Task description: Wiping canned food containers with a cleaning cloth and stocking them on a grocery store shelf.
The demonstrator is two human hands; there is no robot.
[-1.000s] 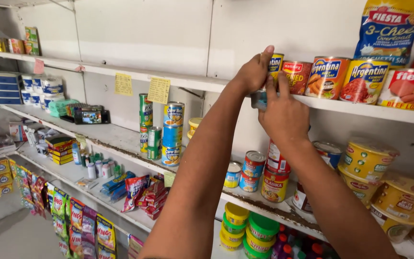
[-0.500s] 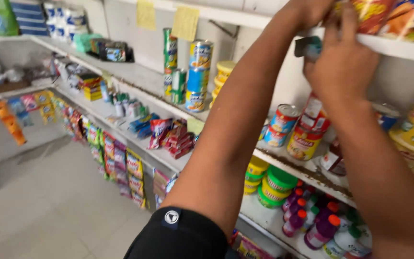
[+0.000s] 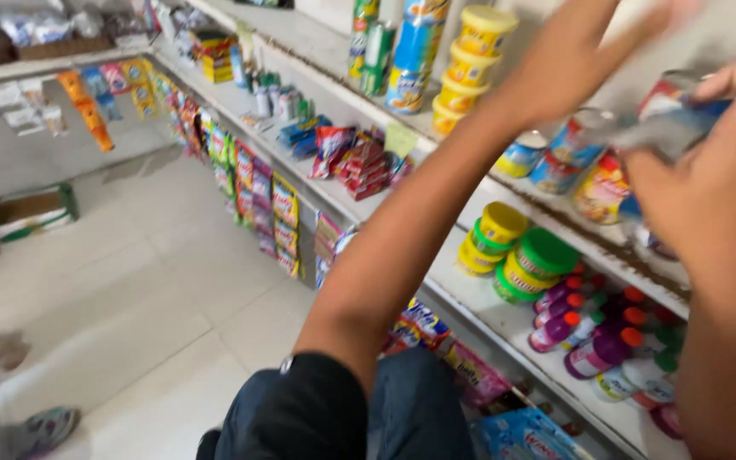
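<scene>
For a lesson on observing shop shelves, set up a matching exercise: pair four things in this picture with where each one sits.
Things:
1. stack of yellow tubs
2. purple bottles with red caps
3. green-lidded tub
4. hanging sachet strips

Places:
A. bottom right, on the shelf below the cans
B. along the front edge of the long shelf, over the floor
C. top of the picture, beside the tall tins
D. middle shelf, next to the yellow-lidded tubs

Pairs: 1-C, 2-A, 3-D, 4-B
</scene>
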